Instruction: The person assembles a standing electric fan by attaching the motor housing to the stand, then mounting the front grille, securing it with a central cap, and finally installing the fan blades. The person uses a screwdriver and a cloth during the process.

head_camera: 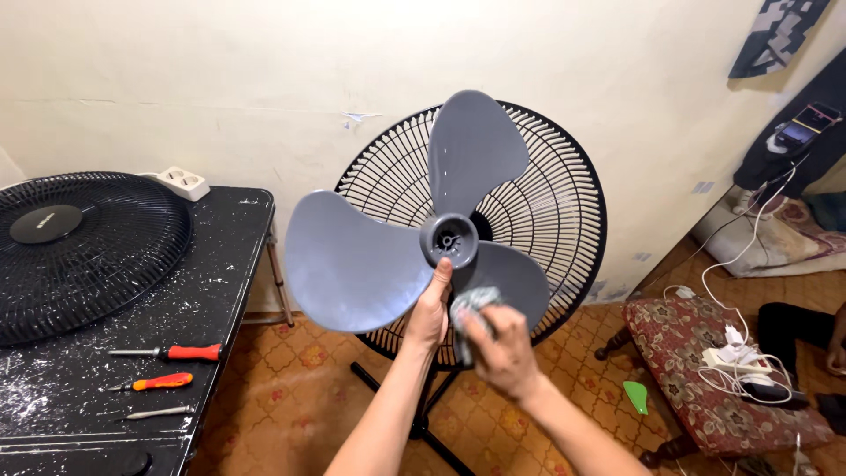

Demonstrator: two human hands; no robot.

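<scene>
A grey three-bladed fan propeller (370,256) is held up in front of me. My left hand (429,310) grips it just below the round hub (449,239). My right hand (498,348) presses a small grey-green cloth (471,304) against the lower right blade. Behind the propeller stands a pedestal fan with its black rear guard (564,207) bare, on a black stand (423,414).
A black paint-spattered table (220,264) at left carries the fan's front guard (79,247), a white power strip (182,182), two red-handled screwdrivers (176,353) and a thin metal tool (159,412). At right, a patterned footstool (696,370) holds chargers and cables; another person's arm (833,339) shows at the edge.
</scene>
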